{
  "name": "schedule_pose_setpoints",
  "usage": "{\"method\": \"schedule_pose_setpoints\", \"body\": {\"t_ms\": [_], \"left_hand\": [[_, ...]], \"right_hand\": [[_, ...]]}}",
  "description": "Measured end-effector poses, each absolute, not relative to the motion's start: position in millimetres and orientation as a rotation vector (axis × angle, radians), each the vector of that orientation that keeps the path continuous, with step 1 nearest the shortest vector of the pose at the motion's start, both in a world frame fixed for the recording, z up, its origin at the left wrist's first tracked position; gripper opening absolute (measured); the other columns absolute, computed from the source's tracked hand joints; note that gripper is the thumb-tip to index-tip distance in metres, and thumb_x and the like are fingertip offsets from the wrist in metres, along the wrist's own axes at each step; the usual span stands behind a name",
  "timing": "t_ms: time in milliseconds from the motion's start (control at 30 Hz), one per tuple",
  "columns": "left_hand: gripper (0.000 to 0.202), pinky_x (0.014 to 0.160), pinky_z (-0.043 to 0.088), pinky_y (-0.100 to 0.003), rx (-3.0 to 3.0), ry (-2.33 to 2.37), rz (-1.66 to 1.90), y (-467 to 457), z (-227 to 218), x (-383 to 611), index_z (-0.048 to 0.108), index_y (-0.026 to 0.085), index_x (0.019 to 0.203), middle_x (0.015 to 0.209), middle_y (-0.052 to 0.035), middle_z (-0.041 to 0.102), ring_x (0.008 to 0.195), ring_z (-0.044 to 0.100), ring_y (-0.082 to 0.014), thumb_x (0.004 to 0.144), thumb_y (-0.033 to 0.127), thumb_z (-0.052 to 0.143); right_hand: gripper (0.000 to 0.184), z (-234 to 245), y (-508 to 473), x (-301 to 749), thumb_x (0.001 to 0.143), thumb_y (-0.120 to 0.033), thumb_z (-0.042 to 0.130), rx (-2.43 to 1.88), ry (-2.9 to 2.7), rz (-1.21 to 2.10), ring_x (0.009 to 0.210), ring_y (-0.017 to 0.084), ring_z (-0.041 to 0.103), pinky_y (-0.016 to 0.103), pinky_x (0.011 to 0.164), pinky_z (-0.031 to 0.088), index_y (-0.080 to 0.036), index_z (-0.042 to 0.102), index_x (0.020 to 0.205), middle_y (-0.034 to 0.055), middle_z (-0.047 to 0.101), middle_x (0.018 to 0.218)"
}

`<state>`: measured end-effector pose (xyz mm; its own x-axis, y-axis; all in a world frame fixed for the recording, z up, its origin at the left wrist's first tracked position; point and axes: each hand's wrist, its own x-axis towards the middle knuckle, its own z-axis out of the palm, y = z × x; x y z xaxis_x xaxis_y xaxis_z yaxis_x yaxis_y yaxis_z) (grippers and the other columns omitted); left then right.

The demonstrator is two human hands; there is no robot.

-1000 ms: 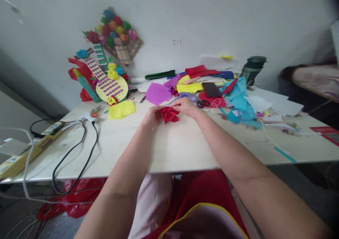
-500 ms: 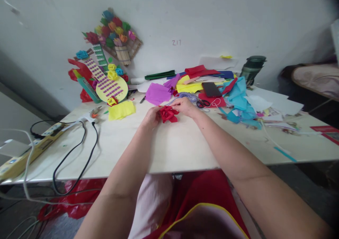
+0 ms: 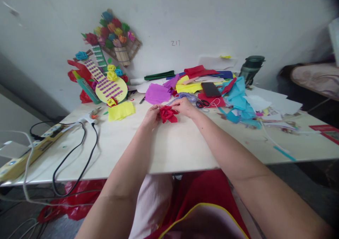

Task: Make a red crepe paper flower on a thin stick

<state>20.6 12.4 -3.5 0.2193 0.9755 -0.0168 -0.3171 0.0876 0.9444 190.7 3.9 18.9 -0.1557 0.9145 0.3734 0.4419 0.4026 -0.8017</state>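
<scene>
A red crepe-paper flower (image 3: pixel 168 115) with folded, pointed petals is held between both hands just above the white table (image 3: pixel 182 147). My left hand (image 3: pixel 152 116) is closed on the flower's left side. At its upper right edge, my right hand (image 3: pixel 184 106) pinches a petal between thumb and fingers. The fingertips of both hands are partly hidden by the paper. Beyond my right hand lie a bundle of pale purple cord (image 3: pixel 187 97) and black-handled scissors (image 3: pixel 202 104).
Left are yellow crepe paper (image 3: pixel 122 111), a glue gun (image 3: pixel 88 118) with a black cable, and a power strip (image 3: pixel 31 150). Behind lie purple paper (image 3: pixel 158 93) and a phone (image 3: pixel 210 89). Blue paper scraps (image 3: pixel 238 97) and a dark green bottle (image 3: pixel 252 70) stand right. A flower-decorated guitar craft (image 3: pixel 112 88) leans on the wall.
Both hands keep hold of the red flower in nearly the same place, with only slight finger movement. The whole view has shifted a little.
</scene>
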Motion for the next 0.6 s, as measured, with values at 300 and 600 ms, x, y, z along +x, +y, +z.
{"method": "schedule_pose_setpoints", "body": {"t_ms": [300, 600], "left_hand": [[0.013, 0.049, 0.041, -0.025, 0.963, 0.746, 1.081, 5, 7, 18, 0.065, 0.013, 0.075, 0.061, -0.0045, 0.062, 0.051, 0.055, -0.0136, 0.066, 0.02, 0.058], [0.032, 0.064, 0.048, -0.028, 1.109, 0.71, 1.018, 3, -1, 17, 0.065, 0.014, 0.086, 0.077, -0.0049, 0.068, 0.067, 0.064, -0.0168, 0.056, 0.009, 0.072]], "right_hand": [[0.018, 15, 9, 195, 0.068, -0.01, 0.061, -1.196, -1.733, 0.694, 0.056, 0.01, 0.057, 0.021, 0.054, 0.044, -0.011, 0.076, 0.078, 0.006, 0.072, 0.069], [0.022, 21, 2, 193, 0.066, -0.007, 0.061, -1.253, -1.712, 0.729, 0.051, 0.008, 0.052, 0.02, 0.051, 0.042, -0.01, 0.076, 0.082, 0.005, 0.07, 0.065]]}}
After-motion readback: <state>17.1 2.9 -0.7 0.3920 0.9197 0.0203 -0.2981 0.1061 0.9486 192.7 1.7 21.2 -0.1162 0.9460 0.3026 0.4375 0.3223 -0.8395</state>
